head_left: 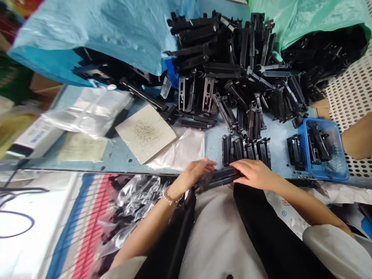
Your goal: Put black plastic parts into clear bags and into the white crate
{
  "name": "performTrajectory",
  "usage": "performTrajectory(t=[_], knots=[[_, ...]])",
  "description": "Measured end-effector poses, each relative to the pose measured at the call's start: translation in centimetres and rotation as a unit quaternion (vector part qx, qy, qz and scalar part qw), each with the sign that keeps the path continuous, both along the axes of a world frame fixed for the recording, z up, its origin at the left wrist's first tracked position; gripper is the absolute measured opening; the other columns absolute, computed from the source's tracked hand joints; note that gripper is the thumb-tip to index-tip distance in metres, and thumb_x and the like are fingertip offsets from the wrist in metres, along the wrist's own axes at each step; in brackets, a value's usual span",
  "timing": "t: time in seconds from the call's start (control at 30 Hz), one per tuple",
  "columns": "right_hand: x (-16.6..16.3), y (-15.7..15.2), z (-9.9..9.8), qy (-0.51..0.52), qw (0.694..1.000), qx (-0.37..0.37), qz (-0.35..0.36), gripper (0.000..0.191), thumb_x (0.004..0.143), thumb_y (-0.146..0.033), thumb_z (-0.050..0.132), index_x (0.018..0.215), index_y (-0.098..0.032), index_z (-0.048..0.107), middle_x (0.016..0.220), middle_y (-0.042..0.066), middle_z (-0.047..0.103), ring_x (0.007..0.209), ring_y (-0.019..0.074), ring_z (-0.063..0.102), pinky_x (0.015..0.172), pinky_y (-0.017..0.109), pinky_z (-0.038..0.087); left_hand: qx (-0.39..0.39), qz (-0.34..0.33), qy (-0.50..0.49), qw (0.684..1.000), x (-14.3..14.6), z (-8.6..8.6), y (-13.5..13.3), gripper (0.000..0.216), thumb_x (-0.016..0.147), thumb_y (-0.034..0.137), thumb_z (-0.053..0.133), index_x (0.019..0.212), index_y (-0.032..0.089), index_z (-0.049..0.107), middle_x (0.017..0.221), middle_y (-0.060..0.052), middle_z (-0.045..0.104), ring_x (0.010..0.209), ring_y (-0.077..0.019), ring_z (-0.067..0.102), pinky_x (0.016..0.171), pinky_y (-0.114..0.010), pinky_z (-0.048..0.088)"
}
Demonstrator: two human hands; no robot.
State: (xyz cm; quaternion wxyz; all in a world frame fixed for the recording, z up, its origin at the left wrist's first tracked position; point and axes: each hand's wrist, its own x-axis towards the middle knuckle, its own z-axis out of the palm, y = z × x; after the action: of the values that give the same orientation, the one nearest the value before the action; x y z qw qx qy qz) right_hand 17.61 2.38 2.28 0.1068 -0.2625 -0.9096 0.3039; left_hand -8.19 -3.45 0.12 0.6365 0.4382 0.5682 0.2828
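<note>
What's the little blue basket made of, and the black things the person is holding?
The blue basket looks like smooth, moulded plastic: one bright colour, rounded corners and little holes in its wall. The held black pieces look dull and straight, perhaps plastic or coated metal; blur leaves that open.

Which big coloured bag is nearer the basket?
The green bag, at upper right; the blue bag lies at upper left, farther from the basket.
</note>
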Motion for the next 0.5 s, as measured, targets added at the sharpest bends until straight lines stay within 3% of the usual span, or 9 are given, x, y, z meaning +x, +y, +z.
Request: performTrajectory(t=[0.03,0.07,0.13,0.17,0.23,0.3,0.37,0.5], knots=[[0.3,0.2,-0.5,0.014,0.996,-0.061,-0.060,0.041,0.090,-0.036,0.073,0.127,-0.021,0.064,0.113,0.010,0.074,0.099,0.0258,0.074,0.087,0.040,0.062,0.076,0.072,0.133,0.986,-0.7,-0.8,0.2,0.050,0.094,0.060,0.047,0.098,0.016,0.070,0.099,-0.014,0.073,0.090,-0.0266,0.069,0.080,-0.039,0.056],[0.4,0.4,-0.9,0.039,0.983,-0.133,-0.121,0.045,0.088,-0.039,0.075,0.128,-0.022,0.064,0.113,0.009,0.075,0.097,0.0257,0.074,0.085,0.040,0.062,0.134,0.120,0.255,0.950,-1.4,-1.7,0.4,0.044,0.092,0.057,0.053,0.096,0.016,0.069,0.101,-0.015,0.071,0.095,-0.0286,0.067,0.081,-0.040,0.055],[0.2,0.5,-1.5,0.113,0.925,-0.286,-0.225,0.052,0.084,-0.045,0.078,0.129,-0.023,0.063,0.114,0.009,0.075,0.097,0.0255,0.075,0.083,0.039,0.062,0.189,0.141,0.415,0.879,-2.6,-3.5,1.0,0.031,0.089,0.047,0.060,0.089,0.016,0.068,0.104,-0.017,0.067,0.101,-0.0319,0.064,0.081,-0.041,0.053],[-0.2,0.5,-1.8,0.152,0.886,-0.354,-0.259,0.055,0.082,-0.047,0.079,0.128,-0.023,0.063,0.115,0.009,0.076,0.097,0.0257,0.076,0.083,0.039,0.061,0.192,0.125,0.443,0.867,-3.2,-4.2,1.3,0.027,0.089,0.042,0.059,0.086,0.017,0.067,0.102,-0.017,0.067,0.100,-0.0318,0.063,0.080,-0.041,0.052],[-1.4,0.3,-2.2,0.220,0.814,-0.448,-0.297,0.054,0.076,-0.049,0.083,0.120,-0.022,0.066,0.113,0.009,0.076,0.097,0.0256,0.076,0.084,0.039,0.060,0.177,0.093,0.419,0.886,-4.6,-5.0,1.9,0.025,0.091,0.034,0.052,0.079,0.018,0.067,0.092,-0.013,0.068,0.091,-0.0274,0.063,0.079,-0.038,0.051],[-2.9,0.2,-2.3,0.271,0.765,-0.496,-0.310,0.050,0.072,-0.050,0.087,0.109,-0.021,0.070,0.109,0.009,0.077,0.095,0.0245,0.075,0.083,0.038,0.059,0.153,0.096,0.339,0.923,-6.0,-5.3,2.4,0.025,0.089,0.033,0.051,0.078,0.018,0.068,0.083,-0.008,0.067,0.081,-0.0221,0.062,0.075,-0.034,0.050],[-4.4,0.3,-2.2,0.306,0.728,-0.535,-0.299,0.048,0.070,-0.053,0.087,0.102,-0.020,0.072,0.105,0.009,0.078,0.090,0.0229,0.075,0.078,0.034,0.058,0.145,0.124,0.262,0.946,-7.1,-5.1,2.6,0.020,0.082,0.035,0.060,0.076,0.019,0.069,0.077,-0.004,0.065,0.076,-0.0194,0.060,0.072,-0.031,0.049],[-8.7,1.4,-2.3,0.333,0.668,-0.626,-0.227,0.048,0.074,-0.059,0.082,0.100,-0.020,0.072,0.102,0.008,0.078,0.095,0.0228,0.074,0.079,0.032,0.057,0.175,0.198,0.186,0.946,-7.4,-4.8,2.4,0.027,0.079,0.040,0.066,0.061,0.019,0.065,0.077,-0.005,0.065,0.084,-0.0208,0.059,0.077,-0.032,0.049]])
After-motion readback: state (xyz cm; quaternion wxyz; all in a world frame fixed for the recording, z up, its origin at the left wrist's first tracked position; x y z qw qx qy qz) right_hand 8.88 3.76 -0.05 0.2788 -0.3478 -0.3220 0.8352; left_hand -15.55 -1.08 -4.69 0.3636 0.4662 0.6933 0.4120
